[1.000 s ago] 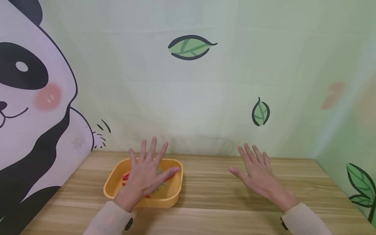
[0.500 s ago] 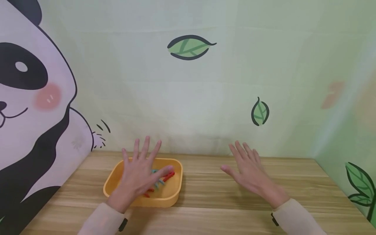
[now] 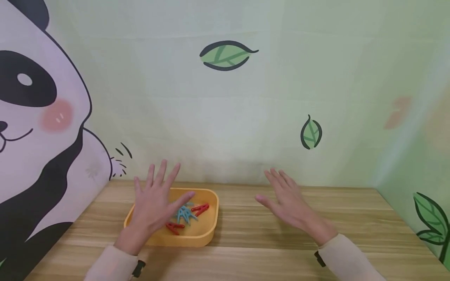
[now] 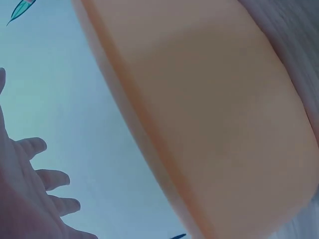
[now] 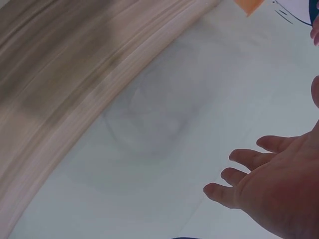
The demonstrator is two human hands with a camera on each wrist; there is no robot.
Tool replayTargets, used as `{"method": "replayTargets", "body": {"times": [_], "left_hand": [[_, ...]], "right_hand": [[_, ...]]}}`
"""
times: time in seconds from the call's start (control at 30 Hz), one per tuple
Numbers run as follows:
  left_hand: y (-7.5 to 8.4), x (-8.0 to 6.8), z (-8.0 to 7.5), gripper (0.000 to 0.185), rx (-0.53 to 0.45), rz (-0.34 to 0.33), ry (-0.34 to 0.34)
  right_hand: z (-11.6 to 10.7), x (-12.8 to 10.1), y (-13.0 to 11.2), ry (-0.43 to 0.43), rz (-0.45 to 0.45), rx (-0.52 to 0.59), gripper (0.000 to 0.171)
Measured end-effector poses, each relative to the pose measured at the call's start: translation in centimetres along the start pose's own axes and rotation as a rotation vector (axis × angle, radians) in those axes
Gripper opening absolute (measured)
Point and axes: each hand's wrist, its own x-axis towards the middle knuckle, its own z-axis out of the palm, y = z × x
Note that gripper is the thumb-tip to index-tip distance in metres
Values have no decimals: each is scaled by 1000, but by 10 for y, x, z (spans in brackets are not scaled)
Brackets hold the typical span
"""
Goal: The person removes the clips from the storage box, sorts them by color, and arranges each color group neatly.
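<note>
Left hand (image 3: 152, 204) and right hand (image 3: 289, 203) moved left, uncovering clothespins (image 3: 184, 213)

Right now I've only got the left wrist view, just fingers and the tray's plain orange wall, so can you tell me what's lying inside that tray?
Observer: The head view shows red clips and blue clips in the tray.
Operator: Okay, and what's off to its right?
Observer: The right hand, holding nothing.
Operator: Is anything blocking the view down into the tray?
Observer: Partly; in the head view the left hand covers some of its left side.
</note>
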Motion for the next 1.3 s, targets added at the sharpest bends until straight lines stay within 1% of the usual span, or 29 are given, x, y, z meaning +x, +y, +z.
{"method": "replayTargets", "body": {"times": [0.33,0.53,0.77,0.87,0.97,1.17,1.3], "left_hand": [[-16,-4,-8,91,-38,-30,22],[-24,-8,-12,90,-83,-51,30],[-32,-9,-16,89,-149,-59,44],[-36,-11,-17,89,-175,-76,54],[-40,-13,-19,89,-201,-100,57],[-47,-17,-23,90,-234,-157,33],[-54,-19,-24,90,-258,-169,39]], "right_hand": [[6,8,-7,-29,-24,84,86],[11,13,-12,-48,-43,129,85],[13,18,-27,-91,-34,259,82],[16,22,-33,-96,-46,280,80],[20,26,-38,-102,-39,292,78],[28,32,-45,-113,-16,333,74],[32,34,-47,-114,-7,352,72]]}}
